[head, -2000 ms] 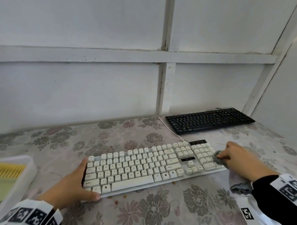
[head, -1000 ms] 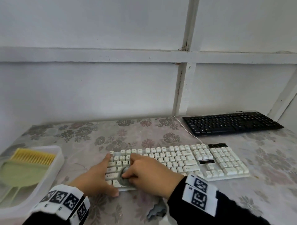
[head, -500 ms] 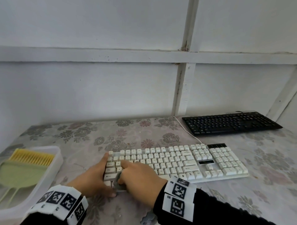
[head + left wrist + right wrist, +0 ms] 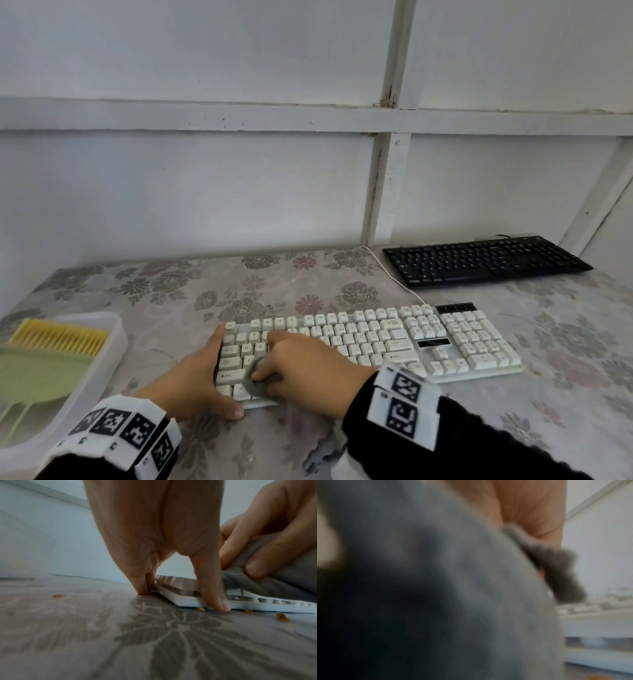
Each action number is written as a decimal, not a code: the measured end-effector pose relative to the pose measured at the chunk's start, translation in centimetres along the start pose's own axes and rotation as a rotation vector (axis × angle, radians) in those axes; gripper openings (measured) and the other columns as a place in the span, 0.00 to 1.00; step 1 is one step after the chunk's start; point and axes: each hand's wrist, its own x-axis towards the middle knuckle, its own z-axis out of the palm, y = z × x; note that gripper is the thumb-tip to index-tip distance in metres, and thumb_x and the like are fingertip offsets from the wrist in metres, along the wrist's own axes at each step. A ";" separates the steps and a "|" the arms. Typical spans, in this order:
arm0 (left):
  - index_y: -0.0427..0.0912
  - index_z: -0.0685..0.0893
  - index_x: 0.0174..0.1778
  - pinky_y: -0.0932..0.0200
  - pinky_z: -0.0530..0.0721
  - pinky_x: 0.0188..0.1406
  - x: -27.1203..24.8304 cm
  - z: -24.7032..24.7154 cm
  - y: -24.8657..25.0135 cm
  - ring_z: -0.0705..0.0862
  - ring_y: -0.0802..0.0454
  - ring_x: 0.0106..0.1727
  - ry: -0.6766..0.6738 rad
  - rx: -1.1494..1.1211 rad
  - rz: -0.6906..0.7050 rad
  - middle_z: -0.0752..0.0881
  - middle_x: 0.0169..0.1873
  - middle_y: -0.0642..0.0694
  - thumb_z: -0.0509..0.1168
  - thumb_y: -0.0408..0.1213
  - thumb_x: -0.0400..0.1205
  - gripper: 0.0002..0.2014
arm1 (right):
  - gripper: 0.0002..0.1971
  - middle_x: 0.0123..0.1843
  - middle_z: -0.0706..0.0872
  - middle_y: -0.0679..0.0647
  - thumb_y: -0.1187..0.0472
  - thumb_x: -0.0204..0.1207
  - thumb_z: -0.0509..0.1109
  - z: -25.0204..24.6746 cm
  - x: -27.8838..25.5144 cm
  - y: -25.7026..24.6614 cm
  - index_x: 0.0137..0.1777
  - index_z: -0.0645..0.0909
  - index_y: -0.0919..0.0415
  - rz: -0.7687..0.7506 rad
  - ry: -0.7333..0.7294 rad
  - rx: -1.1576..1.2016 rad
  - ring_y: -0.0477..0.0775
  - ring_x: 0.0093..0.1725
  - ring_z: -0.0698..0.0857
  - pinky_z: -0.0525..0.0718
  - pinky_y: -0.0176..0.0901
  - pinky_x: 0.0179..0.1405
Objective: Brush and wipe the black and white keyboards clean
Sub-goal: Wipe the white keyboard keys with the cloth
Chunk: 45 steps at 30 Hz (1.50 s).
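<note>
- White keyboard (image 4: 373,342) lies near the front of the floral surface (image 4: 565,359); black keyboard (image 4: 486,262) lies behind it to the right, apart.
- Left hand (image 4: 191,380) braces the white keyboard's left end, thumb at its front edge, fingers straight.
- Right hand (image 4: 308,370) grips a grey cloth (image 4: 258,385), pressing it onto the left-side keys.
- Orange crumbs (image 4: 281,617) lie beside the front edge.

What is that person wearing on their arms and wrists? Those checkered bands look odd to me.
Both arms are in black long sleeves. Each wrist carries a white band printed with square black-and-white coded markers, like small QR patterns; the left band shows a row of several squares, the right one two stacked squares. The left hand and right hand are bare: no gloves, rings or cables visible.
</note>
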 end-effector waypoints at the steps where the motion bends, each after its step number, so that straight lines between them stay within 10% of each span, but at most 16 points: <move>1: 0.52 0.31 0.80 0.66 0.72 0.62 0.0 0.1 -0.1 0.76 0.57 0.64 0.013 0.000 0.006 0.75 0.66 0.55 0.83 0.53 0.49 0.76 | 0.11 0.45 0.69 0.53 0.59 0.77 0.68 0.5 0.6 -0.7 0.54 0.88 0.60 -0.009 -0.016 -0.007 0.57 0.42 0.74 0.70 0.43 0.41; 6: 0.53 0.33 0.80 0.66 0.74 0.62 0.1 0.2 -0.1 0.77 0.59 0.63 0.035 -0.030 0.012 0.76 0.66 0.55 0.82 0.41 0.60 0.68 | 0.11 0.53 0.74 0.60 0.66 0.77 0.65 1.9 0.9 -0.8 0.55 0.86 0.68 0.070 -0.015 -0.089 0.66 0.48 0.81 0.76 0.48 0.42; 16: 0.49 0.31 0.80 0.62 0.64 0.72 -0.6 0.1 1.0 0.68 0.52 0.75 0.009 0.056 -0.065 0.63 0.79 0.50 0.80 0.44 0.65 0.65 | 0.11 0.36 0.64 0.43 0.62 0.76 0.65 -0.9 -3.4 3.8 0.50 0.89 0.58 0.144 -0.004 -0.052 0.48 0.36 0.71 0.61 0.27 0.27; 45: 0.51 0.31 0.80 0.60 0.63 0.75 -0.7 -0.1 0.8 0.67 0.54 0.75 -0.011 0.051 -0.053 0.62 0.79 0.53 0.81 0.56 0.54 0.72 | 0.11 0.45 0.68 0.44 0.55 0.78 0.67 -1.6 -7.9 7.7 0.57 0.86 0.48 0.282 -0.027 -0.090 0.44 0.45 0.73 0.63 0.25 0.34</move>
